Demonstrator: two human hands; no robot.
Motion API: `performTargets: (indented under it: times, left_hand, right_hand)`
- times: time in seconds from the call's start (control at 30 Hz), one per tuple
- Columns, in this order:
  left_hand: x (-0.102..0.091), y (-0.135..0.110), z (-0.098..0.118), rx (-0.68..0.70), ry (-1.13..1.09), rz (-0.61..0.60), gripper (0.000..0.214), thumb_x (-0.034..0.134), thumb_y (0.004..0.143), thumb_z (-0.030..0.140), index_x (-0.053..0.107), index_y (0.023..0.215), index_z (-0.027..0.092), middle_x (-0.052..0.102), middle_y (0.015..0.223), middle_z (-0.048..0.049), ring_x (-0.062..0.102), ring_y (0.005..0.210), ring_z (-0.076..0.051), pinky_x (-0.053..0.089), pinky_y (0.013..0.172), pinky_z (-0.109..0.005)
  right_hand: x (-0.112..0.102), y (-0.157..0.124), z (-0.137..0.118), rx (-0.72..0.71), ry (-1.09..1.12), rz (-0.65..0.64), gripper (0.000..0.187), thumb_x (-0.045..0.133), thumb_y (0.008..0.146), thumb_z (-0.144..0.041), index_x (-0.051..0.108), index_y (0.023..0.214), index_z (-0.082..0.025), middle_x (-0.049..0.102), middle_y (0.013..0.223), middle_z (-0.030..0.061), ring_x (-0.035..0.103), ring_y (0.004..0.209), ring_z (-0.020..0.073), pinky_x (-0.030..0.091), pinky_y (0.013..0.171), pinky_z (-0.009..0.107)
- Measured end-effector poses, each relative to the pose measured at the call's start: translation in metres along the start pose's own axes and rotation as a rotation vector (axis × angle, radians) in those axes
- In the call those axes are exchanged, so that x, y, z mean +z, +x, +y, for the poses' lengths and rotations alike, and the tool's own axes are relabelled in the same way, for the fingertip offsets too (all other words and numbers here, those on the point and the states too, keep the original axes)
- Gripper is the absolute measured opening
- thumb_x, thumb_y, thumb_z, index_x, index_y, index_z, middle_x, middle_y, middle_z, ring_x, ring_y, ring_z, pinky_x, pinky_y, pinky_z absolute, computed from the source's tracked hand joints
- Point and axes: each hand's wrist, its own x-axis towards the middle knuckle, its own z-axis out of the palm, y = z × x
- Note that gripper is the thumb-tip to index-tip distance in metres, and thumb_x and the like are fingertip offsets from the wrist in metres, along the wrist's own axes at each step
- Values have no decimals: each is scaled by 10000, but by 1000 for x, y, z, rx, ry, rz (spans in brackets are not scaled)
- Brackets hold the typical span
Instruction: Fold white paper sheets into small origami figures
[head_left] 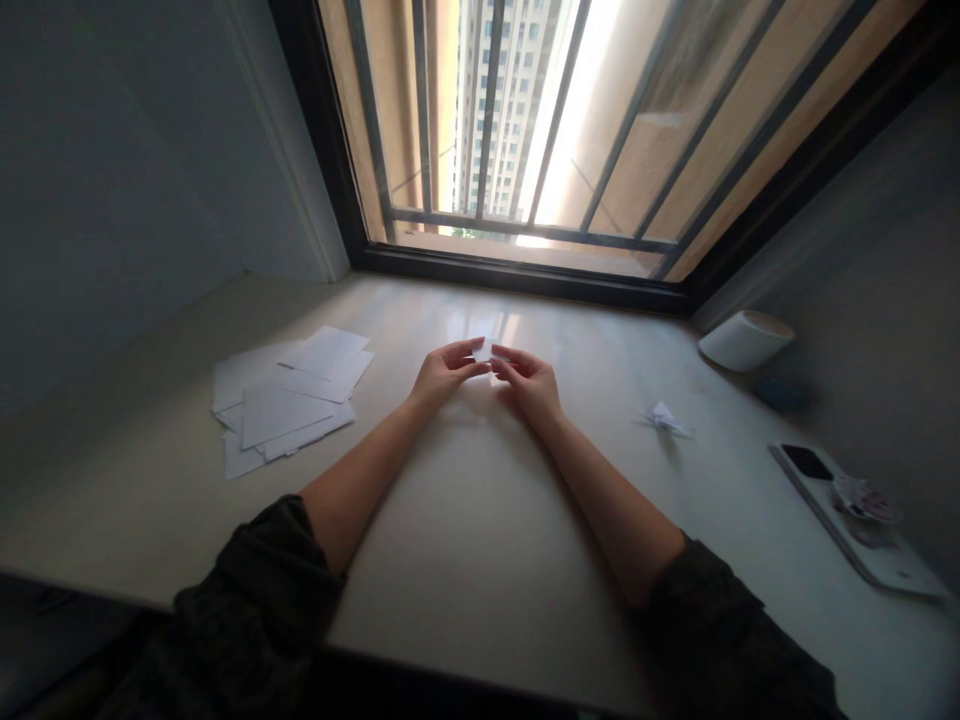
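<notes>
Between my two hands, over the middle of the white tabletop (465,560), is a small folded piece of white paper (484,352). My left hand (446,370) pinches its left side between thumb and fingers. On the other side, my right hand (529,378) grips the paper's right side with thumb and fingertips. The fingers cover part of the paper, so its full shape cannot be made out. To the left lies a loose, overlapping pile of white paper sheets (289,405). A small folded paper figure (664,420) stands on the table to the right.
A white cylindrical object (746,340) sits at the back right, with a dark bluish item (782,393) near it. Along the right edge lies a phone (847,510) with a round grip on its back. Behind the table is a barred window (517,255).
</notes>
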Motion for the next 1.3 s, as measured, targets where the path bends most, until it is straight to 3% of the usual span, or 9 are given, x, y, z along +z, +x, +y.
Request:
performTargets:
  times: [0.33,0.63,0.97,1.1,1.3]
  left_hand:
    - [4,-2,0,58,54,39,450,820,650,358,733,1051,175,721,1100,-103,660,979,-223,498,940,-374]
    - [5,-3,1,53,-23,64,436,824,642,362,737,1015,153,735,1046,-109,683,948,-228,513,938,-392]
    - [6,-4,0,57,-72,-34,586,857,600,352,697,1132,164,734,1066,-98,695,952,-246,523,924,-400]
    - [6,-3,1,104,-63,49,419,811,658,412,750,993,167,746,1018,-90,690,938,-218,518,906,-350]
    - [7,0,0,99,-85,152,321,810,639,456,749,724,152,723,713,-47,636,652,-134,513,669,-265]
  right_hand:
    - [2,-1,-4,-17,34,31,368,743,709,-486,757,964,-221,754,876,49,678,751,177,548,745,345]
    - [3,-4,-7,-9,40,9,390,799,653,-454,765,970,-230,762,890,49,659,734,164,524,737,325]
    - [3,-1,-5,-16,103,83,379,769,659,-506,782,898,-213,760,807,50,651,705,166,520,724,331]
    - [4,-3,-8,-22,108,96,345,790,633,-494,786,843,-220,757,781,48,638,686,162,506,705,327]
    - [7,-6,-15,-17,105,73,298,830,587,-451,786,766,-217,750,741,48,628,657,159,496,699,331]
